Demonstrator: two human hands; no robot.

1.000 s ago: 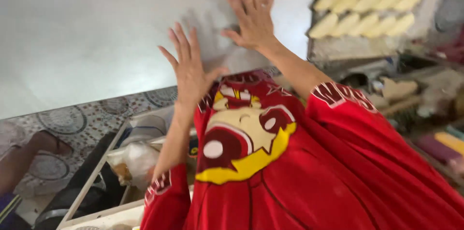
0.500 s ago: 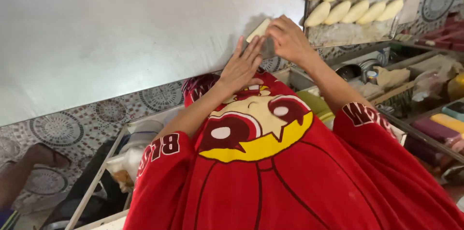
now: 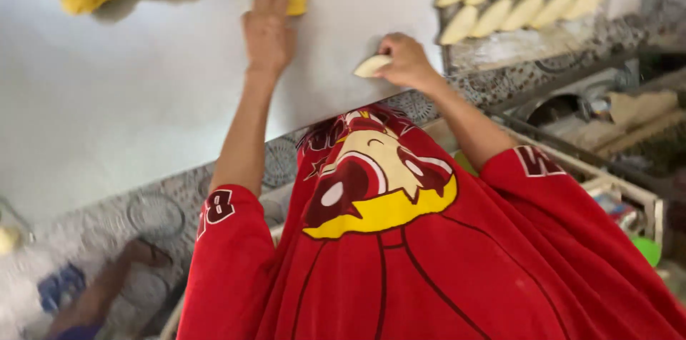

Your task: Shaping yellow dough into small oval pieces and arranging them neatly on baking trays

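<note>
Our left hand (image 3: 268,29) closes its fingers on a yellow dough piece (image 3: 296,2) on the desk (image 3: 143,97); our right hand (image 3: 404,60) pinches a pale shaped piece (image 3: 371,66), its fingers just short of the tray (image 3: 522,50) of finished rows.

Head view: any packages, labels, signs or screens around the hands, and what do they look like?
No package, sign or screen shows clearly.
Shirt print: cartoon design on the red shirt, below both hands; red, cream and yellow.
Sleeve patches: white characters with a dark outline on both red sleeves.
Clutter: far right, too blurred to tell.
</note>
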